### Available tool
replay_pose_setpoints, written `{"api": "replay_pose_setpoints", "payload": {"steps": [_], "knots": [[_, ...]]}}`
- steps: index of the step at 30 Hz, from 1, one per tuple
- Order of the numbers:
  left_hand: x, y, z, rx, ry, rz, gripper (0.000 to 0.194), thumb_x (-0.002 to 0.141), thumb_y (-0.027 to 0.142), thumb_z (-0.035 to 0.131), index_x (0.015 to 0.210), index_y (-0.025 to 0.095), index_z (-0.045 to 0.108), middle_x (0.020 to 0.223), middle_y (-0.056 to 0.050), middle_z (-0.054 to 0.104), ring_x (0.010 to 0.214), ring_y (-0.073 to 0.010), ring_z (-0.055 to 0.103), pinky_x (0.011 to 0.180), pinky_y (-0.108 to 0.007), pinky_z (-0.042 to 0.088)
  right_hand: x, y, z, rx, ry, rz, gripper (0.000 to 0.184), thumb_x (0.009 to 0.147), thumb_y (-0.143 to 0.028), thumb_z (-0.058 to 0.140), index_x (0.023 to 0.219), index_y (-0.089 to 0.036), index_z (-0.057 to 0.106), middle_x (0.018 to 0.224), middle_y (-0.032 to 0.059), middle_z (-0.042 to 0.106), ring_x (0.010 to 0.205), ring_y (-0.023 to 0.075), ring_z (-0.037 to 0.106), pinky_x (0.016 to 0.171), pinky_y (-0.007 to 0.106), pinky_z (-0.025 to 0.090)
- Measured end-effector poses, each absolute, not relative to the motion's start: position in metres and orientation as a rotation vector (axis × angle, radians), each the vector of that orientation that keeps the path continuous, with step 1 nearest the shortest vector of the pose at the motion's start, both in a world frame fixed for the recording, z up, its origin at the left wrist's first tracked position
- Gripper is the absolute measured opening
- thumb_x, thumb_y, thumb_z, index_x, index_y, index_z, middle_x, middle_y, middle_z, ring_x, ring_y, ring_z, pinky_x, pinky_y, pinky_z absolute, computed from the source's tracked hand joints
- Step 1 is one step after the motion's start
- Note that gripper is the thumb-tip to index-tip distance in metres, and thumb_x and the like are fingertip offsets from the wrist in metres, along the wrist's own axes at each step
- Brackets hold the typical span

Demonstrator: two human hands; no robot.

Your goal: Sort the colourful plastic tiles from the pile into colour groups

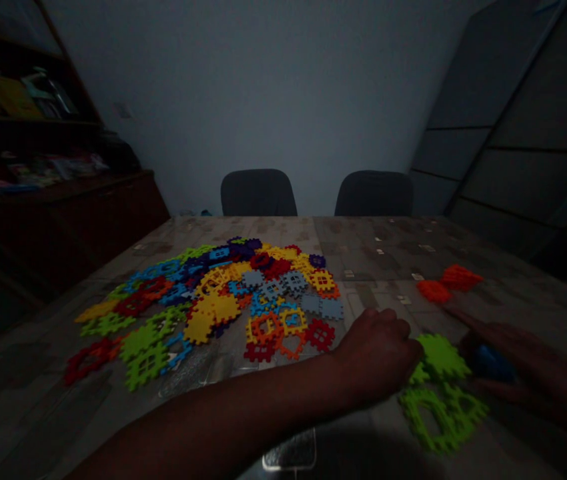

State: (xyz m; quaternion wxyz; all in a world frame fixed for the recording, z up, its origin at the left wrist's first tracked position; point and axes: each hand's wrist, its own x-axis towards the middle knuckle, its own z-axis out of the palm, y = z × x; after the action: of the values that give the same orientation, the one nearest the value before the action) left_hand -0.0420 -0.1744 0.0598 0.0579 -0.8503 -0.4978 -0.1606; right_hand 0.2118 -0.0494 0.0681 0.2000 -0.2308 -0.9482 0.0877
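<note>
Tabletop (pixel 378 233), left fingers (pixel 381 320) curled beside green tile (pixel 441 357), right fingers (pixel 468 319) spread over blue piece (pixel 493 363)

From where I stand, the sprawling heap of plastic waffle blocks (pixel 223 300) lies just beside the left hand (pixel 376 353), barring its way leftward, and lime-green pieces (pixel 441 380) sit between it and the right hand (pixel 508 373). A path seems to run up the patterned table cover (pixel 368 247), left of the red pieces (pixel 448 283), though the dimness makes that hard to swear to.
</note>
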Motion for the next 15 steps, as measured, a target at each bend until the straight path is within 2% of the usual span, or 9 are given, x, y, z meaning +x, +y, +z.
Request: {"api": "replay_pose_setpoints", "payload": {"steps": [3, 8, 12, 15], "knots": [[-0.036, -0.167, 0.059, -2.590, -1.464, -0.478, 0.013, 0.095, 0.023, 0.062, 0.085, 0.016, 0.067, 0.084, -0.005, 0.063, 0.086, -0.0235, 0.056, 0.067, -0.035, 0.041, 0.207, -0.053, 0.070, -0.606, -2.669, 0.228, 0.053, 0.080, -0.042, 0.074, 0.131, -0.033, 0.062, 0.090, 0.0029, 0.076, 0.078, 0.0232, 0.073, 0.072, 0.034, 0.060], [-0.031, -0.161, 0.063, -2.611, -1.415, -0.430, 0.008, 0.095, 0.019, 0.062, 0.091, 0.016, 0.068, 0.086, -0.006, 0.064, 0.089, -0.0245, 0.057, 0.068, -0.035, 0.041, 0.210, -0.048, 0.062, -0.584, -2.655, 0.181, 0.056, 0.080, -0.039, 0.072, 0.134, -0.033, 0.060, 0.093, 0.0045, 0.075, 0.080, 0.0243, 0.072, 0.072, 0.035, 0.059], [-0.033, -0.160, 0.063, -2.617, -1.400, -0.406, 0.005, 0.093, 0.019, 0.065, 0.092, 0.015, 0.067, 0.087, -0.007, 0.065, 0.089, -0.0243, 0.058, 0.070, -0.035, 0.043, 0.215, -0.044, 0.061, -0.636, -2.658, 0.162, 0.063, 0.077, -0.045, 0.074, 0.137, -0.033, 0.059, 0.091, 0.0043, 0.075, 0.079, 0.0256, 0.072, 0.073, 0.039, 0.058], [-0.043, -0.168, 0.059, -2.611, -1.448, -0.431, 0.007, 0.093, 0.022, 0.064, 0.092, 0.016, 0.066, 0.086, -0.005, 0.065, 0.086, -0.0231, 0.058, 0.070, -0.034, 0.043, 0.218, -0.041, 0.064, -0.682, -2.683, 0.157, 0.071, 0.076, -0.052, 0.074, 0.141, -0.031, 0.056, 0.097, 0.0065, 0.076, 0.085, 0.0283, 0.073, 0.079, 0.043, 0.059]]}}
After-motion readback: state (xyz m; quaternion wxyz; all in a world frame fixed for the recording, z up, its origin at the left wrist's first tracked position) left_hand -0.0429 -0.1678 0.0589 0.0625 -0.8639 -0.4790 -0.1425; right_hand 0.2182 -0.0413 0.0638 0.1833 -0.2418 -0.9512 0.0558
